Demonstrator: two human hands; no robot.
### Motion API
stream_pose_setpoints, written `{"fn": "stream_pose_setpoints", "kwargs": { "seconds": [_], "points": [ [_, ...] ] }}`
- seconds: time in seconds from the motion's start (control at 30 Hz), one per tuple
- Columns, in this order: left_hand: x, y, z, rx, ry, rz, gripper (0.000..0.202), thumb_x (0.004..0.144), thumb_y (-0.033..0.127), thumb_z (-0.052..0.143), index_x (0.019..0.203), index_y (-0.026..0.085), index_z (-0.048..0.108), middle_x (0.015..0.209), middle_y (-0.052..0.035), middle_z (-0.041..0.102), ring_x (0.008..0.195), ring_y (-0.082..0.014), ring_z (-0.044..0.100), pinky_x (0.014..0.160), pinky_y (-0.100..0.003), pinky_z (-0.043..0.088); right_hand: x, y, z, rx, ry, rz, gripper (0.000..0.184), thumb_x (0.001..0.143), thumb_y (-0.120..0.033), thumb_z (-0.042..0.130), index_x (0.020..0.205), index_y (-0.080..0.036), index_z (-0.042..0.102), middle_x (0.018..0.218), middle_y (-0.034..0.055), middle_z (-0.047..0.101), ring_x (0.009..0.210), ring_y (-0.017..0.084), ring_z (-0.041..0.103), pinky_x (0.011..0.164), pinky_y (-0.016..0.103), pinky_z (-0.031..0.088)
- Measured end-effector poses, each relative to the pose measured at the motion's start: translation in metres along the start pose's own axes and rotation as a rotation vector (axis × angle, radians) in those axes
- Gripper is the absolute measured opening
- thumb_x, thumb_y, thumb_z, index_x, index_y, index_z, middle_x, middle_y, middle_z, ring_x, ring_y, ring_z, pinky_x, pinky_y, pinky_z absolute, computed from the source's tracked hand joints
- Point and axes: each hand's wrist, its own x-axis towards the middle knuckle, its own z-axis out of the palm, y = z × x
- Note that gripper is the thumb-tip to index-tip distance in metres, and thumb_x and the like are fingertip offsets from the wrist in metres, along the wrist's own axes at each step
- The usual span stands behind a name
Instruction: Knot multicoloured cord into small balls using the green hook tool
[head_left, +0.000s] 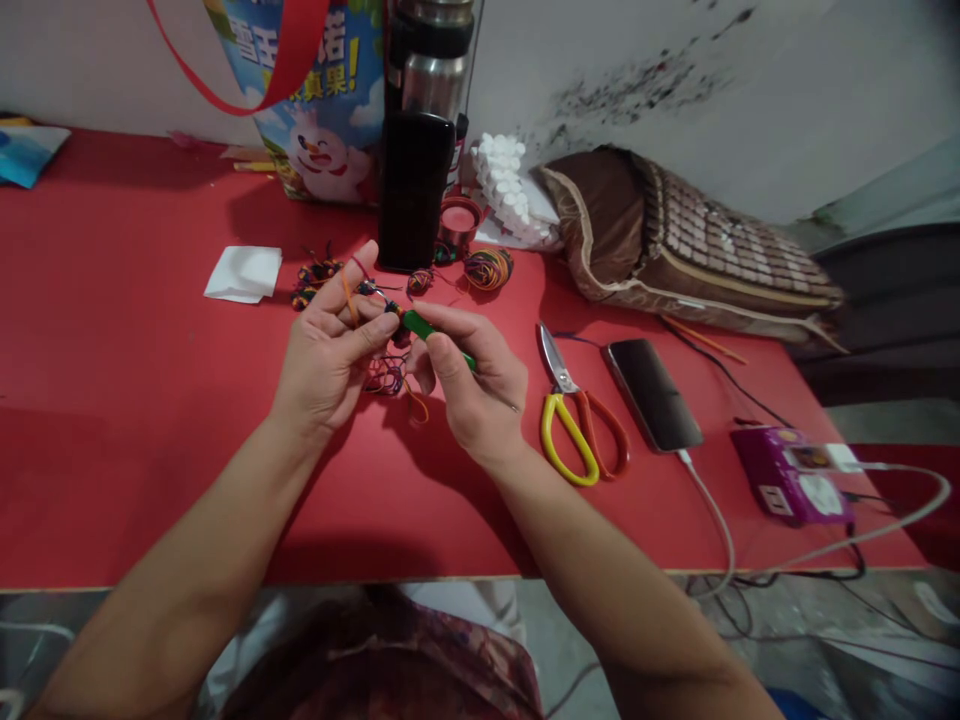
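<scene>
Right hand (480,375) grips a green-handled tool (418,324) above a red table (150,420); the left hand (322,355) pinches dark knotted yarn work (400,337) beside it, an orange strand (346,288) crossing its fingers. Scissors (562,380) lie rightward. Beyond sit a yarn ball (487,270) and cartoon-printed bag (330,150).

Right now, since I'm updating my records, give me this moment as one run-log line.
left hand: pinching multicolored yarn piece, orange strand at raised finger | right hand: gripping green-handled tool | nearby: scissors on red table
</scene>
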Motion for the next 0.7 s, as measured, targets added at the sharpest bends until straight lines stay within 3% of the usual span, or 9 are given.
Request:
{"fn": "stream_pose_setpoints", "kwargs": {
  "seconds": [0.17,0.27,0.43,0.57,0.7],
  "points": [
    [-0.003,-0.004,0.007,-0.034,0.042,0.036,0.047,0.071,0.012,0.096,0.111,0.033,0.085,0.079,0.0045,0.062,0.074,-0.0095,0.059,0.073,-0.022,0.057,0.008,-0.004,-0.001,0.257,0.043,0.193,0.035,0.097,-0.057,0.079,0.112,-0.026,0.077,0.067,-0.0058,0.066,0.05,0.009,0.05,0.051,0.027,0.05],
    [-0.004,-0.005,0.01,0.031,0.079,0.079,0.054,0.071,0.009,0.093,0.12,0.03,0.083,0.083,0.0025,0.065,0.081,-0.0124,0.061,0.082,-0.025,0.059,0.014,-0.006,-0.006,0.319,0.024,0.274,0.036,0.092,-0.057,0.084,0.108,-0.025,0.078,0.065,-0.0066,0.065,0.047,0.008,0.046,0.049,0.026,0.047],
    [-0.002,-0.003,0.003,0.113,0.074,0.066,0.063,0.072,0.01,0.094,0.131,0.028,0.079,0.081,0.0021,0.066,0.079,-0.0146,0.063,0.082,-0.029,0.06,0.015,-0.003,-0.008,0.36,-0.006,0.267,0.031,0.093,-0.052,0.086,0.108,-0.026,0.08,0.069,-0.0056,0.07,0.049,0.007,0.051,0.05,0.024,0.046],
    [-0.002,0.001,0.001,0.078,0.08,0.051,0.058,0.071,0.012,0.096,0.124,0.03,0.082,0.078,0.0044,0.066,0.073,-0.0124,0.062,0.075,-0.026,0.061,0.016,0.0,-0.007,0.406,-0.02,0.274,0.033,0.088,-0.051,0.09,0.107,-0.025,0.082,0.077,-0.0034,0.076,0.056,0.008,0.06,0.055,0.024,0.053],
    [-0.003,0.003,0.005,0.019,0.095,0.031,0.055,0.067,0.011,0.099,0.117,0.031,0.085,0.078,0.0043,0.07,0.071,-0.0116,0.065,0.07,-0.024,0.061,0.017,0.0,-0.007,0.563,-0.024,0.381,0.03,0.086,-0.048,0.091,0.101,-0.024,0.083,0.073,-0.0037,0.074,0.055,0.008,0.055,0.053,0.023,0.053]
  ]
}}
